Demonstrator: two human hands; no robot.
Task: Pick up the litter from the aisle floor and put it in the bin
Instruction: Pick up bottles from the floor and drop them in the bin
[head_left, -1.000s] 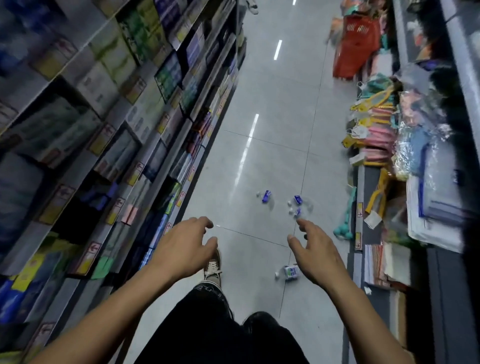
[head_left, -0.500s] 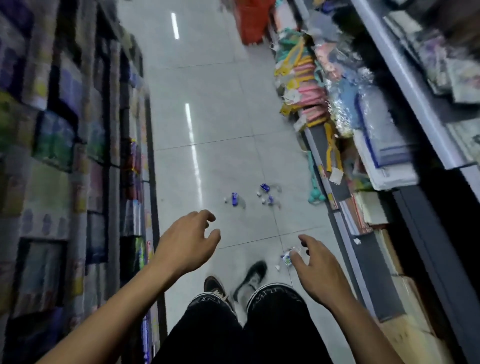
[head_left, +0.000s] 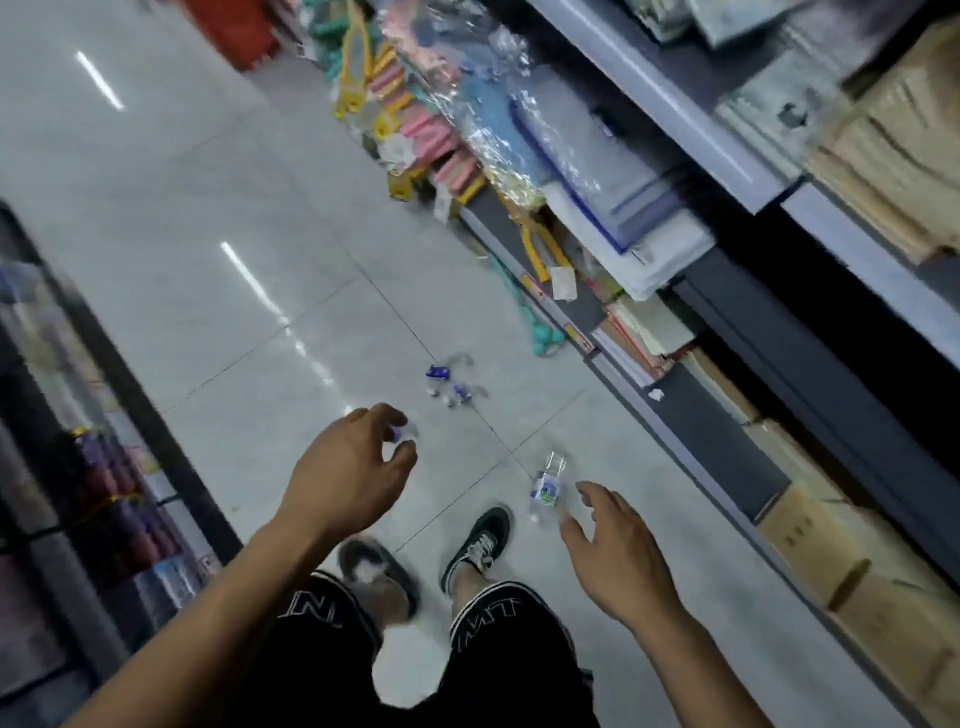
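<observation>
One purple wrapper (head_left: 397, 432) half-hidden behind left hand (head_left: 349, 467).

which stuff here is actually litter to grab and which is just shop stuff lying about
Part of the job:
- crumpled wrapper on the floor by the right hand
- blue wrapper scraps farther up the aisle

Just lying about:
- teal item at the shelf foot
- stacked goods on the right shelf
- cardboard boxes

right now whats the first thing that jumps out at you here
Two bare hands reach out over a shiny grey aisle floor, the left hand with loosely curled fingers, the right hand spread near a small clear wrapper. Farther ahead lies a cluster of blue and clear litter. Crowded shelves line the right side.
</observation>
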